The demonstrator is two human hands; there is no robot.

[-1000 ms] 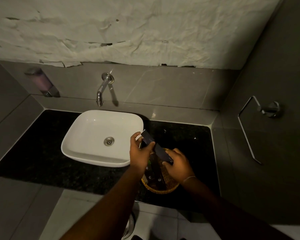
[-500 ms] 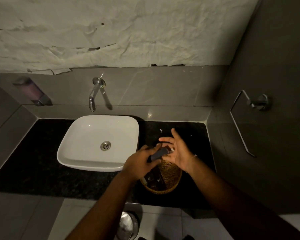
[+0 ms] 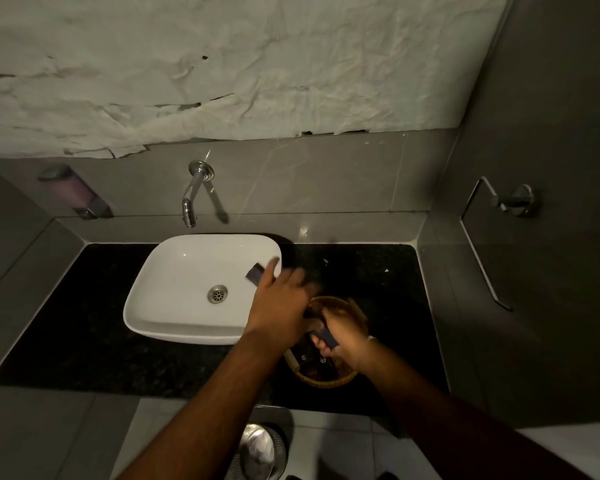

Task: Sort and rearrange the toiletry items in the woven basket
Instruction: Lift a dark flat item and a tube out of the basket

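The black speckled counter point(image 3: 84, 323) holds a smooth white sink point(image 3: 174, 292) and, at its front edge, a round woven basket point(image 3: 329, 379). The left hand point(image 3: 281, 306) pinches a dark flat packet point(image 3: 255, 273). The right hand point(image 3: 345, 336) is wrapped around another dark packet point(image 3: 326, 337) over the basket.

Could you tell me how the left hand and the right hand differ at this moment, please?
The left hand reaches over the sink's right rim; the right hand hovers over the woven basket. The left looks motion-blurred, the right sharper. Both grip a dark purple packet.
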